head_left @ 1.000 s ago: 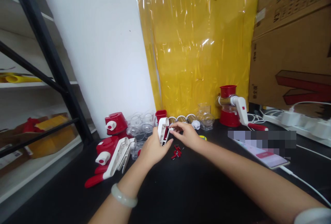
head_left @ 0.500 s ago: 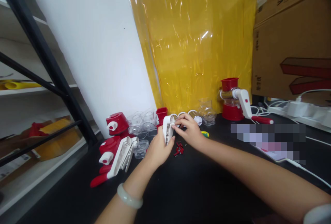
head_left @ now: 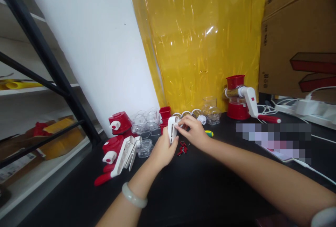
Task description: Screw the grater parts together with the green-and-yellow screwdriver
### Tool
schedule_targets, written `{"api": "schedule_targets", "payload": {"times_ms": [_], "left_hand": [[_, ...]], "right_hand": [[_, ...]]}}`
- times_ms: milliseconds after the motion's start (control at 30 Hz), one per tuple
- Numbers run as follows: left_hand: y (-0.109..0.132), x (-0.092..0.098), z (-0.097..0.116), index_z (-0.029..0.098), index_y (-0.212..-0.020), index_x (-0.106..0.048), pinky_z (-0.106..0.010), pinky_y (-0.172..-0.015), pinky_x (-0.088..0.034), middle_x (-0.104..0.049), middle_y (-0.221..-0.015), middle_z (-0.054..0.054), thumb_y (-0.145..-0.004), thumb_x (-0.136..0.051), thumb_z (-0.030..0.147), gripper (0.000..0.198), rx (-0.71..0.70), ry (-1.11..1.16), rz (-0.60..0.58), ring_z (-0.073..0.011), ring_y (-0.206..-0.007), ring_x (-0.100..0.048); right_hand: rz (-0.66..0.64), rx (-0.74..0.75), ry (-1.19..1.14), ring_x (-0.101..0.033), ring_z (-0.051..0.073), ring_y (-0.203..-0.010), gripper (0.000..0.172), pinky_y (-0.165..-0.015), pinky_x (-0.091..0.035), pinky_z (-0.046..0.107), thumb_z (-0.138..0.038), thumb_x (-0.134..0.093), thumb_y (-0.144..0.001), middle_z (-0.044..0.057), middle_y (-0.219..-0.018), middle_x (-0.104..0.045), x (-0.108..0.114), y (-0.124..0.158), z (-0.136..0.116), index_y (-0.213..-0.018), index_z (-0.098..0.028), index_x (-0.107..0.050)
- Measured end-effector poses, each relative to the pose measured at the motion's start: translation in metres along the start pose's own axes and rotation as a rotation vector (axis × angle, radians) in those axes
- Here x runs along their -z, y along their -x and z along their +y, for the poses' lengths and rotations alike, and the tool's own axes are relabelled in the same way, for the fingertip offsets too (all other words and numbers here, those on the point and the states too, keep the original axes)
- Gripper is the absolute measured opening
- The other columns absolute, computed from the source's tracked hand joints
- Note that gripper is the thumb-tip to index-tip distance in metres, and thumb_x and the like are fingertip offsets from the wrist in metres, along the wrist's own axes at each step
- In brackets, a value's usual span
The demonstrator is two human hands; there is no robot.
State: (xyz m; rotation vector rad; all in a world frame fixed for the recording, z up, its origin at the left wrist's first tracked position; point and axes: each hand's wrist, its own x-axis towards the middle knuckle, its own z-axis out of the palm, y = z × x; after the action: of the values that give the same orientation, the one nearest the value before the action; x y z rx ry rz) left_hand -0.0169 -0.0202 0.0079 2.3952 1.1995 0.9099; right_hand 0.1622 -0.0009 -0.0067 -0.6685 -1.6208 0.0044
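My left hand (head_left: 163,149) is closed around a white crank-handle piece (head_left: 172,129), held upright with its hollow, slotted side partly turned towards me. At the upper part of this piece, the fingers of my right hand (head_left: 194,132) are pinched together; whatever is between the fingertips is hidden. Just below both hands, several small red parts (head_left: 183,148) lie in a loose pile on the black table (head_left: 189,188). A green and yellow tool handle (head_left: 209,133) sits behind my right wrist, partly covered.
To the left are red grater bases (head_left: 120,122), white crank handles (head_left: 123,157) and clear plastic housings (head_left: 145,148). Red hoppers (head_left: 165,113) and metal grating drums (head_left: 197,114) stand behind my hands. An assembled drum grater (head_left: 237,110), cables and a power strip (head_left: 309,110) are at right.
The white crank-handle piece has turned slightly, so less of its hollow inside shows. My right fingers stay at its upper part. The whole view has shifted a little.
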Motion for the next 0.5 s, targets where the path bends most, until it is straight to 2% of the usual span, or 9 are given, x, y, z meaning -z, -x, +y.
{"api": "schedule_targets", "payload": {"times_ms": [200,367,500], "left_hand": [[-0.0004,-0.0022,-0.0003,0.016,-0.131,-0.040,-0.043,-0.091,-0.050,-0.067,-0.121,-0.019,-0.098,-0.047,0.036,0.039,0.016,0.007,0.010,-0.0326,-0.110,-0.068],[0.0001,-0.0017,0.0010,0.016,-0.132,-0.039,-0.042,-0.094,-0.050,-0.065,-0.126,-0.020,-0.099,-0.046,0.035,0.039,0.003,0.024,0.016,-0.0318,-0.113,-0.067],[-0.0001,-0.0015,0.0017,0.015,-0.133,-0.040,-0.044,-0.093,-0.050,-0.067,-0.121,-0.019,-0.097,-0.051,0.035,0.043,0.025,0.030,0.004,-0.0330,-0.110,-0.068]], "right_hand": [[0.002,0.065,0.037,-0.060,0.013,-0.069,0.006,-0.062,-0.052,0.027,-0.024,-0.065,-0.091,0.004,-0.086,-0.063,-0.0019,0.0037,0.0003,-0.088,-0.021,-0.068],[0.010,0.046,0.037,-0.060,0.013,-0.069,0.006,-0.060,-0.051,0.027,-0.023,-0.064,-0.091,0.004,-0.086,-0.062,-0.0031,0.0052,-0.0016,-0.089,-0.020,-0.068],[0.023,0.022,0.023,-0.058,0.012,-0.067,0.005,-0.059,-0.051,0.026,-0.023,-0.064,-0.091,0.004,-0.086,-0.061,-0.0034,0.0054,-0.0006,-0.089,-0.020,-0.067]]}}
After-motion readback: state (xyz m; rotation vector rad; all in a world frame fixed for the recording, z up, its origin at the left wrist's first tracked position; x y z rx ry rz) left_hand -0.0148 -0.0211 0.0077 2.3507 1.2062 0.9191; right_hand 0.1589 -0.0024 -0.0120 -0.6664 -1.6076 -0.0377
